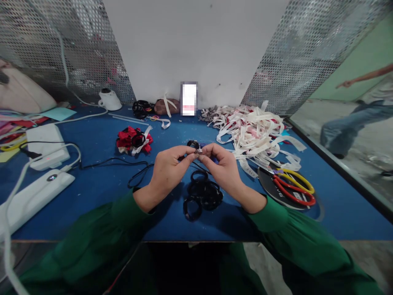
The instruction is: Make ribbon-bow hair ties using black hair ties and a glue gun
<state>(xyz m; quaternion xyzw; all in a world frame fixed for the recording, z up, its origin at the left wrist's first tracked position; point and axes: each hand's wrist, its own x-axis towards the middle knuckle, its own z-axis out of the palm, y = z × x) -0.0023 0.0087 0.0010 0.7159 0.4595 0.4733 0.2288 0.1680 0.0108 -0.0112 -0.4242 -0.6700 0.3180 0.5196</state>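
Note:
My left hand [168, 170] and my right hand [223, 170] meet over the middle of the blue table, fingertips pinched together. Between them they hold a small black band [193, 144] with a tiny pale piece at the fingertips. Below my hands lies a pile of black hair bands [205, 193]. To the left sits a bundle of red, black and white fabric [134, 140]. A heap of white ribbons [254, 130] lies to the right, beyond my right hand.
Scissors with red and yellow handles [296, 191] lie on a black disc at right. A white power strip [37, 196], cables and a white cup [109, 100] are at left. A phone [189, 98] leans at the back. Another person's legs [353, 123] show at far right.

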